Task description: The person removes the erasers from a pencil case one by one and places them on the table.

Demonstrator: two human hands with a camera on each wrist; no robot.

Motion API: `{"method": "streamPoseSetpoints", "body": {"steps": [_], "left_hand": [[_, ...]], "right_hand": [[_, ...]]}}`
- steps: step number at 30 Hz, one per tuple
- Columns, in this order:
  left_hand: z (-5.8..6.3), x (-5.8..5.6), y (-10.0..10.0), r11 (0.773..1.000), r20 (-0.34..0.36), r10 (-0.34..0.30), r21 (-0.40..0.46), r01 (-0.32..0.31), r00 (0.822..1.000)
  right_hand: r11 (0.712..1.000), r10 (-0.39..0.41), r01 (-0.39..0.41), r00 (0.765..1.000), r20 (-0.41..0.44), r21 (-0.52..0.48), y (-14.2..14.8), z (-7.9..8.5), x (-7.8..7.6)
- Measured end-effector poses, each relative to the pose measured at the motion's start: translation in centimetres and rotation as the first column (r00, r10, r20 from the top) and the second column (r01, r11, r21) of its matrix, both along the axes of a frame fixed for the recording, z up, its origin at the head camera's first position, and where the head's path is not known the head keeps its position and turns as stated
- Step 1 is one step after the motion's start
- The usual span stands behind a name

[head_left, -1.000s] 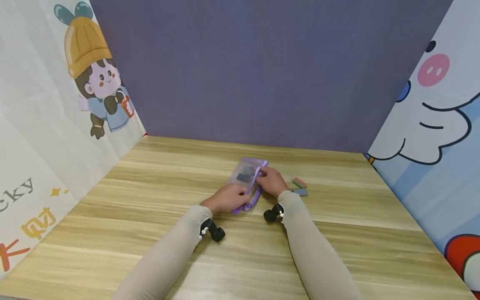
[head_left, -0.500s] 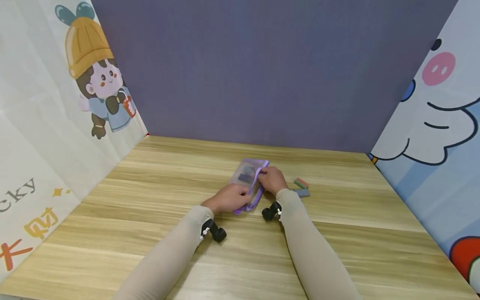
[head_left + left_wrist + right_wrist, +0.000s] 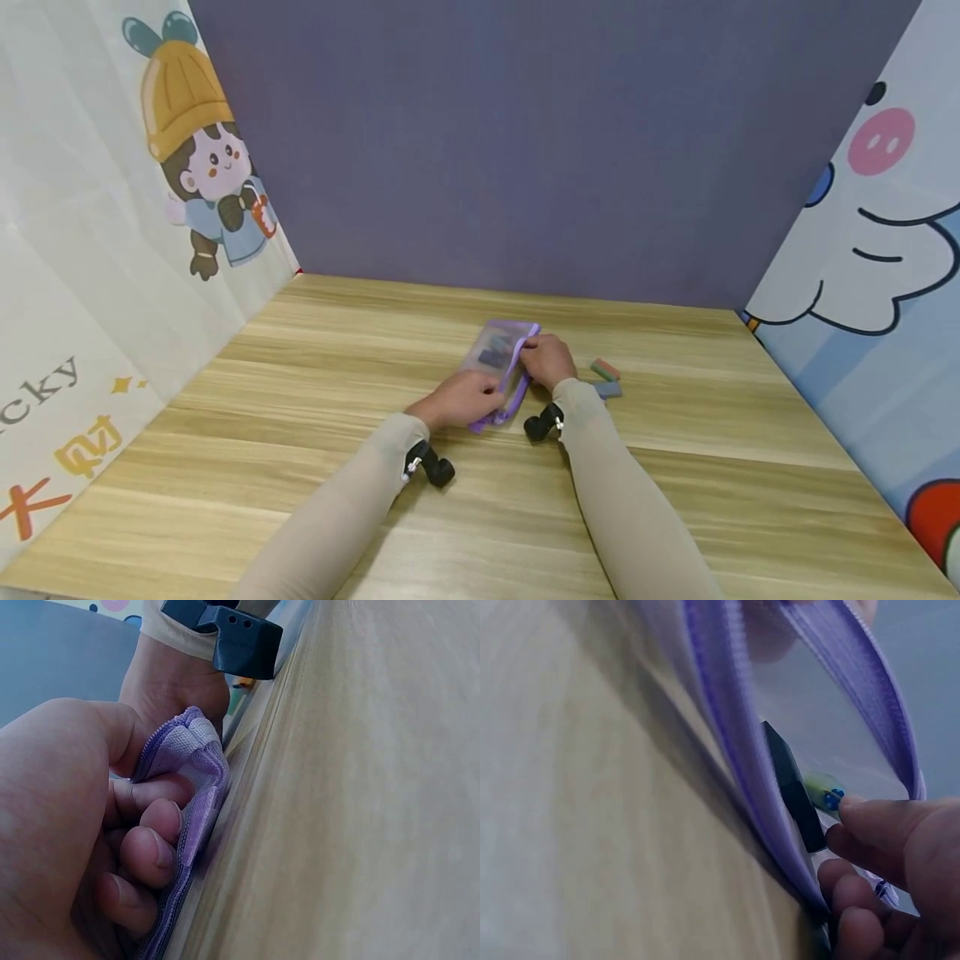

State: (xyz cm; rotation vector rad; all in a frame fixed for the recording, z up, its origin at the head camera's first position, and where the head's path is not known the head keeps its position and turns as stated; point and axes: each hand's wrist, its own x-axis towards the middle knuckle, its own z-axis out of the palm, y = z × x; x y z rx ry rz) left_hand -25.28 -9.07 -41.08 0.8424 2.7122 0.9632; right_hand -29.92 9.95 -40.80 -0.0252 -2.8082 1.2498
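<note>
A see-through zip pouch [image 3: 480,343] with purple zipper edging lies on the table, its mouth gaping to the right. My left hand [image 3: 463,398] holds the near end of the zipper edge; in the left wrist view its thumb and curled fingers grip the purple tape [image 3: 199,817]. At the far end of the mouth my right hand [image 3: 550,361] has curled fingers on the pouch edge, partly hidden by the hand itself. Inside the pouch, the right wrist view shows a dark block [image 3: 793,791] and a yellow-green piece with a blue flower [image 3: 825,793], close by the right thumb.
Right of the right hand lie an orange-and-green block [image 3: 605,369] and a grey-blue block [image 3: 608,389]. The wooden table [image 3: 375,333] runs back to a plain grey-purple panel [image 3: 480,150]. Printed sheets stand at both sides.
Both hands keep hold of the pouch with hardly any movement. The whole scene shifts slightly right in the head view.
</note>
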Motion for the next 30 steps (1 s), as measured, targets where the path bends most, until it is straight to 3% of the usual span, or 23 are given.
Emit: {"method": "streamPoseSetpoints", "body": {"steps": [7,13,20,30], "left_hand": [[0.1,0.1,-0.1,1.0,0.026,0.001,0.016,-0.001,1.0],[-0.1,0.1,-0.1,1.0,0.037,0.004,0.025,-0.005,0.999],[-0.2,0.3,-0.1,1.0,0.013,0.008,0.007,-0.008,1.0],[-0.1,0.3,-0.1,0.999,0.06,0.011,0.033,-0.013,0.998]], "right_hand": [[0.999,-0.046,0.046,0.999,0.025,-0.018,-0.1,0.1,-0.3],[0.993,-0.048,0.051,0.998,0.034,-0.108,-0.6,-0.2,-0.6],[0.964,-0.036,0.054,0.997,0.072,-0.259,-1.2,-0.6,-0.6],[0.972,-0.043,0.054,0.998,0.054,-0.23,-1.2,-1.0,-0.9]]}}
